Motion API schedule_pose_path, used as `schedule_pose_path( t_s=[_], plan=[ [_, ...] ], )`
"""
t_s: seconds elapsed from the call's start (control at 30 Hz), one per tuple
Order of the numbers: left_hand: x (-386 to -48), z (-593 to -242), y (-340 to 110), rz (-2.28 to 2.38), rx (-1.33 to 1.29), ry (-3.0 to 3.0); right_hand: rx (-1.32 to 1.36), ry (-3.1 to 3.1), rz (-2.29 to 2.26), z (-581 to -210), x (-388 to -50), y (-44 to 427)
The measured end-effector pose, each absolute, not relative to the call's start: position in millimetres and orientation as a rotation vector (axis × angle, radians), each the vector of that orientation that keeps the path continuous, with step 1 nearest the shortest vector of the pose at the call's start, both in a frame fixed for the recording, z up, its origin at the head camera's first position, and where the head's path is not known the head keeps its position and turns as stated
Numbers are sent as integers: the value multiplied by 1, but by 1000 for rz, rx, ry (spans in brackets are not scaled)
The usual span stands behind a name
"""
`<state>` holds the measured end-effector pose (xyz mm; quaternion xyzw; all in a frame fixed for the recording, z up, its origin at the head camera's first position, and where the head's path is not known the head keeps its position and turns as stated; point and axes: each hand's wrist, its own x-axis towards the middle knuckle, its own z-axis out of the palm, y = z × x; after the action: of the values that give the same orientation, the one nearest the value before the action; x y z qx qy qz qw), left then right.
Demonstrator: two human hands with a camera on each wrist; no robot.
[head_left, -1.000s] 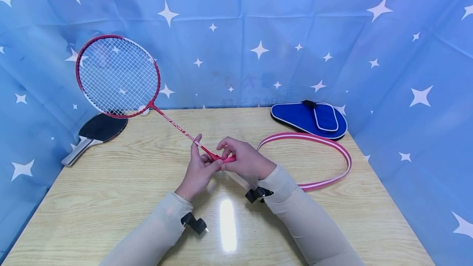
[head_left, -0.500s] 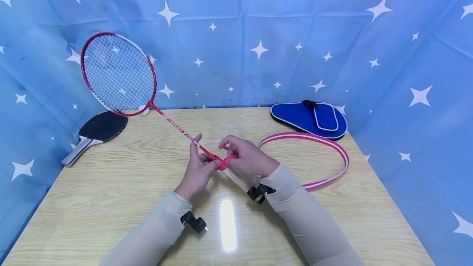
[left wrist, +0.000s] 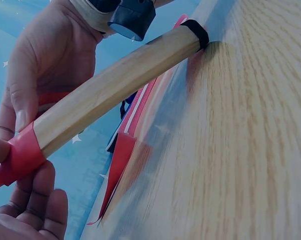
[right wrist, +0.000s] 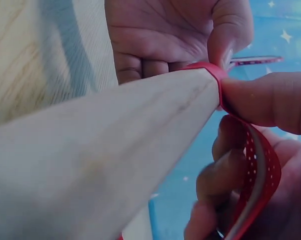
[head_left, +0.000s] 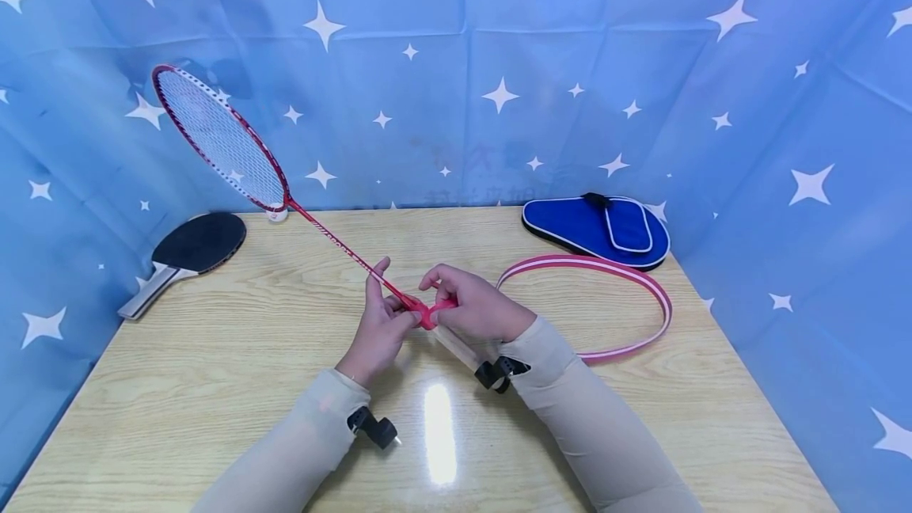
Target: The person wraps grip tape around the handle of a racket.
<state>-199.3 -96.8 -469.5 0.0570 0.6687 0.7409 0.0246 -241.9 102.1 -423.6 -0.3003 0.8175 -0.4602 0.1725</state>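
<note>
A red badminton racket (head_left: 331,236) slants up to the left, its head over the table's back left. My left hand (head_left: 378,331) pinches the top of its handle, where red tape (left wrist: 23,155) wraps the wood. My right hand (head_left: 480,303) pinches the perforated red strip (right wrist: 263,170) at the wrap, with the thumb against the handle's edge. Bare wood shows on the handle (left wrist: 105,95) down to a black band at its end. The strip's long pink and white length (head_left: 666,299) loops on the table to the right.
At the left lies a black table tennis bat (head_left: 199,244). A white ball-like object (head_left: 277,214) sits near the back edge, behind the racket head. A blue bat case (head_left: 591,228) lies at the back right. Starry blue cloth (head_left: 427,101) hangs around the table (head_left: 214,386).
The racket has turned about its shaft, so its head now appears narrower. My right hand moved slightly right, then a little back left, with the strip held. The looped strip has shifted slightly.
</note>
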Motion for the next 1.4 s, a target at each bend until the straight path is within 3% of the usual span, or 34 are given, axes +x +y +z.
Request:
schedule_pose_path(
  t_s=[1.4],
  plan=[
    [-197, -471, -93, 2247, 165, 2175, -774, 2302, -1353, -430, -247, 105]
  ],
)
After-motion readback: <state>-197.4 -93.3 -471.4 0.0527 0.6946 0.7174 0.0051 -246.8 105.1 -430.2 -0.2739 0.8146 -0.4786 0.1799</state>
